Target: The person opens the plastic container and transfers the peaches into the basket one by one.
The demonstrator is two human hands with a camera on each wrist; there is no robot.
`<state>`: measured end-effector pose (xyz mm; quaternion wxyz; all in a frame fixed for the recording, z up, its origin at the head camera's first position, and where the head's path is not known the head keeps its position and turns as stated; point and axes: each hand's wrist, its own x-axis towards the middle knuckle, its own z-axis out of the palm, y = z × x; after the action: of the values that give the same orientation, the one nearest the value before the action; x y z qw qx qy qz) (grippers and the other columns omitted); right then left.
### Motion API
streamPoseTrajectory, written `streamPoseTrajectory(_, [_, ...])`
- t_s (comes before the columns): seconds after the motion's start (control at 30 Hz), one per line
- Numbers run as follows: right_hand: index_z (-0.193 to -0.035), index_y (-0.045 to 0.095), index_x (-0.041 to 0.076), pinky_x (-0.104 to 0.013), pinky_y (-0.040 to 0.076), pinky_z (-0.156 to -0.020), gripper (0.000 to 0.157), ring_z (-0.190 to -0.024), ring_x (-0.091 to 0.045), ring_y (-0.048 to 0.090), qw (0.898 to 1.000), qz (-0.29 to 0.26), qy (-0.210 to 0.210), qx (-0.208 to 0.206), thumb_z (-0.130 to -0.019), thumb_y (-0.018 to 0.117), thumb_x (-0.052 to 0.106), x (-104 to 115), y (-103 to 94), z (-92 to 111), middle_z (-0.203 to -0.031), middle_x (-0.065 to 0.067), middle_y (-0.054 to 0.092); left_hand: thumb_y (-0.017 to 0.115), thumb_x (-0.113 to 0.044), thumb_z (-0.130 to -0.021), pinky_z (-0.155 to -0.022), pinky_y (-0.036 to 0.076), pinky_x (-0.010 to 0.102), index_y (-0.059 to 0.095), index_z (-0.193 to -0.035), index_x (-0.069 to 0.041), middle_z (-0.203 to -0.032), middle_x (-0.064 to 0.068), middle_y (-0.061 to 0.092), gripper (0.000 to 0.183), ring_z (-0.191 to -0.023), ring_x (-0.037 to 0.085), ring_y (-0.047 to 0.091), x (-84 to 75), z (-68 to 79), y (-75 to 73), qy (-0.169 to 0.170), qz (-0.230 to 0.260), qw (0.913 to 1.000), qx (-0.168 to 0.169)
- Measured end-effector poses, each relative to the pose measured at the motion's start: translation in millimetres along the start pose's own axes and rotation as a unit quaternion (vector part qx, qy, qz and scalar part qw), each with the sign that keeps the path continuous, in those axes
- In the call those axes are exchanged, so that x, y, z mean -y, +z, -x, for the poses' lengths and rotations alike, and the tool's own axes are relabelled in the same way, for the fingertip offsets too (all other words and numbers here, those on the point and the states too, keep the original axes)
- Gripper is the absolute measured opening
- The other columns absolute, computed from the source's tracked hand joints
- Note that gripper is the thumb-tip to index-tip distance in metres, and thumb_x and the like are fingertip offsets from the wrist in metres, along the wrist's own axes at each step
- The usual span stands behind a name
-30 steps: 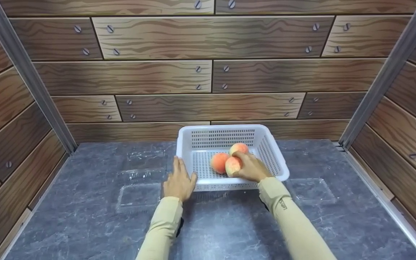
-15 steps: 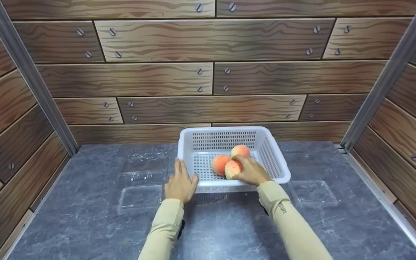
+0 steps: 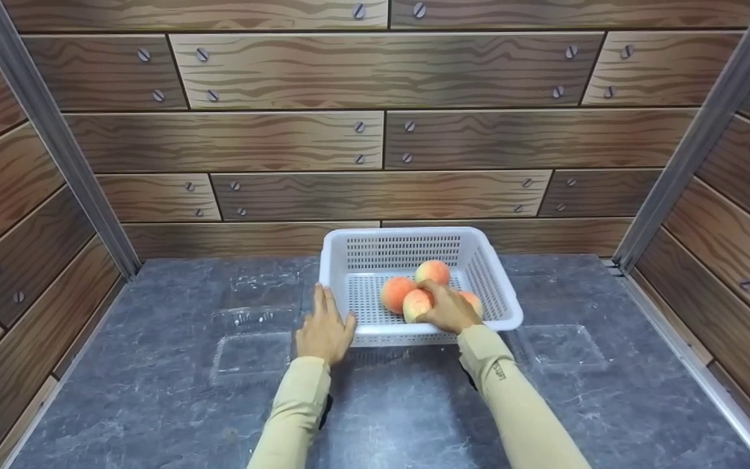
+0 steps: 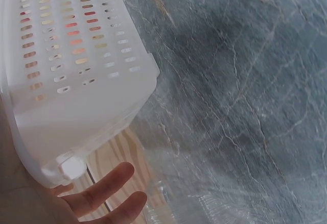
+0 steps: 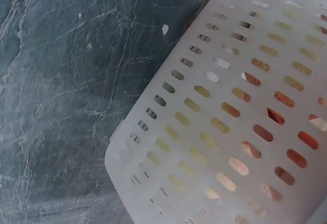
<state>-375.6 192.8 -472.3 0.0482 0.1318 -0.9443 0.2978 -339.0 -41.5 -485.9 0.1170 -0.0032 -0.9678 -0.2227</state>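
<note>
A white perforated plastic basket (image 3: pixel 414 329) stands near the back wall, with several red-and-yellow peaches inside. My right hand (image 3: pixel 450 309) reaches over the front rim and grips a peach (image 3: pixel 418 306) with thumb and fingers. Close by lie a peach (image 3: pixel 398 294) on the left, one peach (image 3: pixel 433 271) behind, and another peach (image 3: pixel 473 300) partly hidden by the hand. The left hand (image 3: pixel 324 331) rests at the basket's left front corner, fingers straight along the outside. In the right wrist view the basket wall (image 5: pixel 168 183) hides the right hand; peach colour shows through its slots.
A dark marbled tabletop (image 3: pixel 153 391) lies under everything. Wood-patterned panels (image 3: pixel 375 71) and metal corner posts (image 3: pixel 56 143) enclose it at the back and sides. Clear tape patches (image 3: pixel 251 352) cover parts of the surface left of the basket.
My right hand has shifted slightly left with its peach, and another peach now shows to the right of it. The left hand and the basket have kept their places.
</note>
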Motion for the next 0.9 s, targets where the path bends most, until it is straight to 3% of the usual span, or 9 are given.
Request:
streamPoseTrajectory(0.6, [-0.135, 0.045, 0.015, -0.047, 0.035, -0.095, 0.074, -0.116, -0.033, 0.046, 0.999, 0.022, 0.033, -0.006, -0.069, 0.075, 0.030, 0.6, 1.4, 0.6, -0.130, -0.011, 0.050, 0.040, -0.043, -0.089, -0.072, 0.047, 0.054, 0.025, -0.142, -0.001, -0.149, 0.013, 0.017, 0.070, -0.101, 0.043, 0.053, -2.8, -1.3, 0.2, 0.004, -0.006, 0.9999, 0.010])
streamPoseTrajectory(0.9, [-0.138, 0.041, 0.016, -0.046, 0.038, -0.093, 0.076, -0.112, -0.032, 0.049, 0.999, 0.016, 0.033, 0.023, -0.071, 0.073, 0.029, 1.3, 0.7, -0.3, -0.130, -0.012, 0.050, 0.042, -0.042, -0.089, -0.073, 0.047, 0.054, 0.026, -0.142, -0.001, -0.149, 0.013, 0.018, 0.069, -0.099, 0.043, 0.054, -2.3, -0.4, 0.9, -0.007, -0.008, 0.9999, 0.009])
